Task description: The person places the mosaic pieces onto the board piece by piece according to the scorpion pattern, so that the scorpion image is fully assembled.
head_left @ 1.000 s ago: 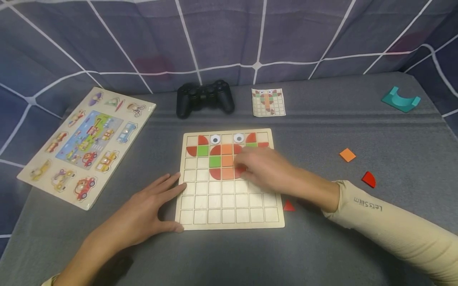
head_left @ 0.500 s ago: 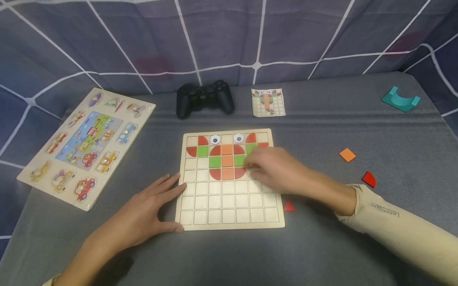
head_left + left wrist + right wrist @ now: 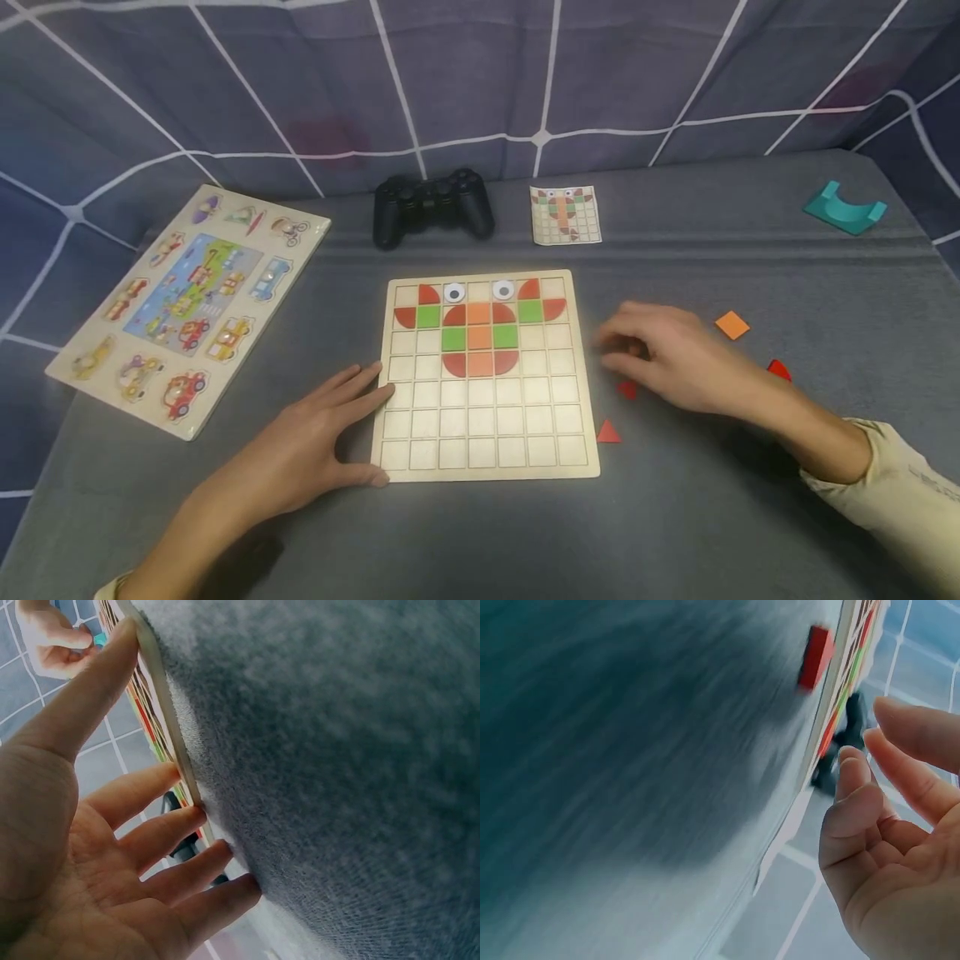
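A square wooden grid board (image 3: 482, 425) lies flat on the table, with red, green and orange pieces and two eye discs in its upper rows. My left hand (image 3: 300, 442) steadies its left edge, fingers spread and thumb at the lower corner. In the left wrist view the fingertips (image 3: 191, 817) touch the board's side. To the right of the board hovers my right hand (image 3: 667, 354), fingers loosely bent with nothing between them. Under it a small red piece (image 3: 628, 389) partly shows, and a red triangle (image 3: 609, 432) lies beside the board's lower right edge.
An orange square (image 3: 732, 325) and a red quarter-round piece (image 3: 780, 370) lie farther right. Behind the board are a black game controller (image 3: 433, 207) and a pattern card (image 3: 566, 217). A vehicle peg puzzle (image 3: 191, 308) is at left, a teal curved block (image 3: 845, 208) at far right.
My right hand has drawn back rightward off the board, uncovering the green square and red pieces on that side. My left hand has kept its place at the edge.
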`<state>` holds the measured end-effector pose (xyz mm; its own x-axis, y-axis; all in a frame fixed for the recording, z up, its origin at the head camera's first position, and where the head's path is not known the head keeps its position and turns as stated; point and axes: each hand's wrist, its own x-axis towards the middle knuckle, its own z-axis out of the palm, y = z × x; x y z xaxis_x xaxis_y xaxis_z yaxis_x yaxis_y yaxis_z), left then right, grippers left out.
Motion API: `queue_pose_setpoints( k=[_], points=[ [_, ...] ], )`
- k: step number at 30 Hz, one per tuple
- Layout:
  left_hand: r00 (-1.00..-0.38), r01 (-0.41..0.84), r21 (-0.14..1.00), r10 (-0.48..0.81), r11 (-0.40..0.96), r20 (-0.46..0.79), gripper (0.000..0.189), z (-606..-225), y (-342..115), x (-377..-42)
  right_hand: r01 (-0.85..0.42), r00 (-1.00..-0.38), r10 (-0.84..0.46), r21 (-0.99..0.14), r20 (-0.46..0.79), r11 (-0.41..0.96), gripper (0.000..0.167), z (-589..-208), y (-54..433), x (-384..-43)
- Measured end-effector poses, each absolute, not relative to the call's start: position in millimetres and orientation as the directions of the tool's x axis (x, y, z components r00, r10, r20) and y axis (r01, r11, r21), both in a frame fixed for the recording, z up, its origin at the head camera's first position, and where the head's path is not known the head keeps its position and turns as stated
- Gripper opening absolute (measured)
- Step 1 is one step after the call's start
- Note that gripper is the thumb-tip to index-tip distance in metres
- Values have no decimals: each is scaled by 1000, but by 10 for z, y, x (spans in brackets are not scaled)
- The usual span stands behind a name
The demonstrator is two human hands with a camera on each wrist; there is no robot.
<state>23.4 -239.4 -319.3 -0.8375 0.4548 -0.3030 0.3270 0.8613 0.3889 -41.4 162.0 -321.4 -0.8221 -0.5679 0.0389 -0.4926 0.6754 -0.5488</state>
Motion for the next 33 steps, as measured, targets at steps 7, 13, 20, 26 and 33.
queue_pose_setpoints(
  k=[7, 13, 20, 26, 33],
  points=[
    [-838, 317, 391, 448, 864, -310, 96, -3197, -2389, 230, -441, -875, -479, -515, 65, 735, 27, -3245, 2191, -442],
    [-838, 328, 382, 453, 864, -304, 95, -3196, -2379, 233, -243, -951, -306, -482, -54, 842, 27, -3242, 2590, -505],
    [-839, 334, 382, 457, 862, -296, 95, -3198, -2389, 233, -176, -959, -247, -397, -137, 901, 37, -3319, 2794, -595],
    [-841, 332, 378, 453, 864, -296, 95, -3201, -2387, 234, -203, -947, -286, -416, -148, 887, 31, -3390, 2884, -635],
    [-843, 328, 378, 449, 865, -297, 95, -3199, -2387, 239, -181, -940, -283, -427, -189, 886, 33, -3383, 2896, -632]
  ],
)
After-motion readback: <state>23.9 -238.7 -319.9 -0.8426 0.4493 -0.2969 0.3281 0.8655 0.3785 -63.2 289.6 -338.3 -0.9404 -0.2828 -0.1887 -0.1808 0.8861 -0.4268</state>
